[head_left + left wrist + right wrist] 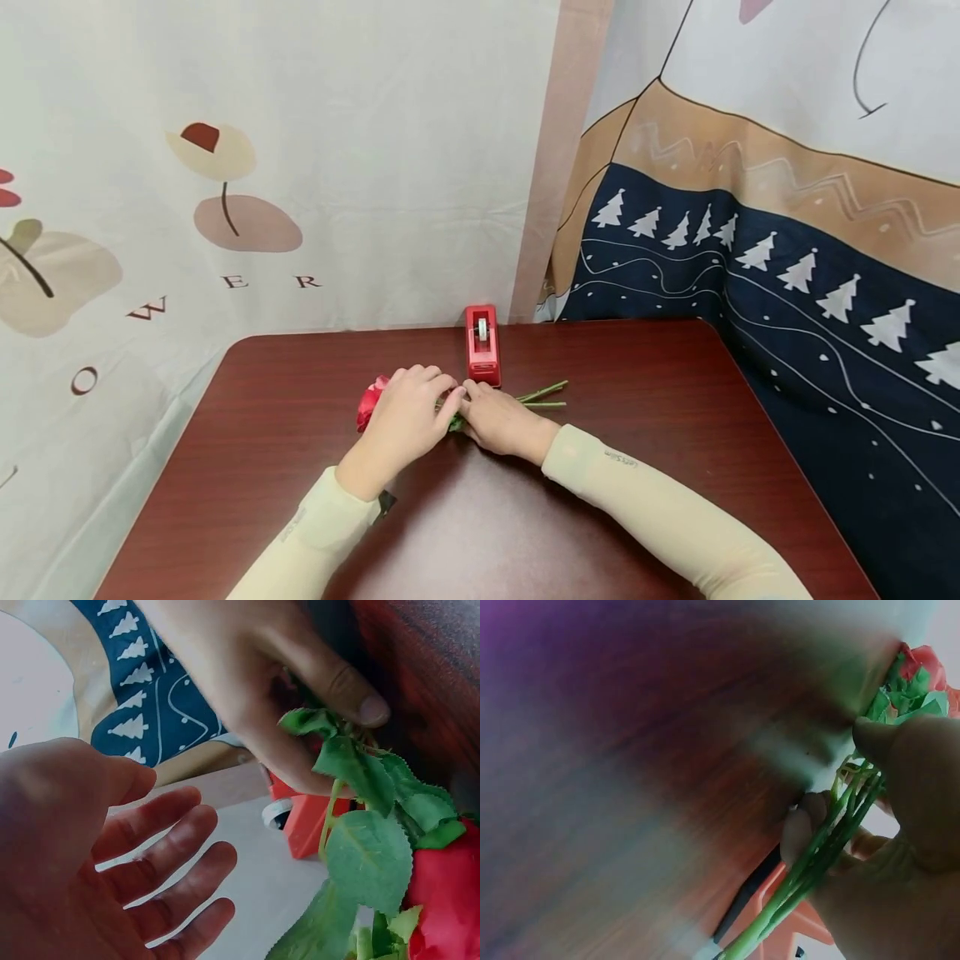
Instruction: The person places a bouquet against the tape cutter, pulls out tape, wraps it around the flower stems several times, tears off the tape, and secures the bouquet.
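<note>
Red roses [369,402] with green stems [543,395] lie across the table, blooms to the left and cut ends to the right. My right hand [510,421] holds the stems near their middle; in the right wrist view its thumb and fingers are bent round the stems [802,877]. Over the flower end hovers my left hand [408,408]. The left wrist view shows that hand's fingers [169,877] spread and loosely bent, holding nothing, apart from the leaves [371,847]. Petals are partly hidden behind the left hand in the head view.
A red tape dispenser [482,367] with a tape roll [482,330] stands just beyond the hands, near the back edge of the dark red table [637,467]. Printed curtains [420,167] hang behind and to the right.
</note>
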### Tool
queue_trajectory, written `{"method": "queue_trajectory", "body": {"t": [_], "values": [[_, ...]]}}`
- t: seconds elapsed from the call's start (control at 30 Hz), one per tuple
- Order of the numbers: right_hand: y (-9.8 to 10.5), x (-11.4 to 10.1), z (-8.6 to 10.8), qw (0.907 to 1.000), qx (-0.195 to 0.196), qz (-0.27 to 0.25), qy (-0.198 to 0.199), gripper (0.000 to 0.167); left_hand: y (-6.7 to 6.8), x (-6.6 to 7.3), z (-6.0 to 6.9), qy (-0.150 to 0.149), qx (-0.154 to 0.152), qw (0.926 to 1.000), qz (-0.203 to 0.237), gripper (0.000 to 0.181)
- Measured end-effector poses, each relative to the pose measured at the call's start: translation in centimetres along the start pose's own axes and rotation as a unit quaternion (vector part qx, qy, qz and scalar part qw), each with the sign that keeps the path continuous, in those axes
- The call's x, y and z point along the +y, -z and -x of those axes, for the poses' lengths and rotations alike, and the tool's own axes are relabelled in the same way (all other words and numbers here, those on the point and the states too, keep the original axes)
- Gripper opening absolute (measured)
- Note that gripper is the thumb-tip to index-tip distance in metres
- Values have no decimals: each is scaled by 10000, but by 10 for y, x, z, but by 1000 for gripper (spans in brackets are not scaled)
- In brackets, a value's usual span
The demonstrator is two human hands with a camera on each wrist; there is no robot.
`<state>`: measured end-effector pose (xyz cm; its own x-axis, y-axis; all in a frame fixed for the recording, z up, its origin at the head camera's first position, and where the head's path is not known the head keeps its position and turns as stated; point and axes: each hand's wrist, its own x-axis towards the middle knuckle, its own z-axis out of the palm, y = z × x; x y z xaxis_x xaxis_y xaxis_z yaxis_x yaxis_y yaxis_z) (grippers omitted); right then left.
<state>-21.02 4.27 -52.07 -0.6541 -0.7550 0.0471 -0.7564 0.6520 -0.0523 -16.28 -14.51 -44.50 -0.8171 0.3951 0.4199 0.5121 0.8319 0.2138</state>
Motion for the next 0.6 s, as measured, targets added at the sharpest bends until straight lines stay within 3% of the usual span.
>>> {"method": "queue_trajectory", "body": {"t": [0.3, 0.6], "values": [[2, 1, 1, 9999, 99, -62, -87, 37, -12, 0, -2, 30, -377, 9993, -5, 16], [10, 15, 9, 9992, 29, -332, 238, 36, -15, 0, 0, 3, -503, 9986, -162, 15]]}}
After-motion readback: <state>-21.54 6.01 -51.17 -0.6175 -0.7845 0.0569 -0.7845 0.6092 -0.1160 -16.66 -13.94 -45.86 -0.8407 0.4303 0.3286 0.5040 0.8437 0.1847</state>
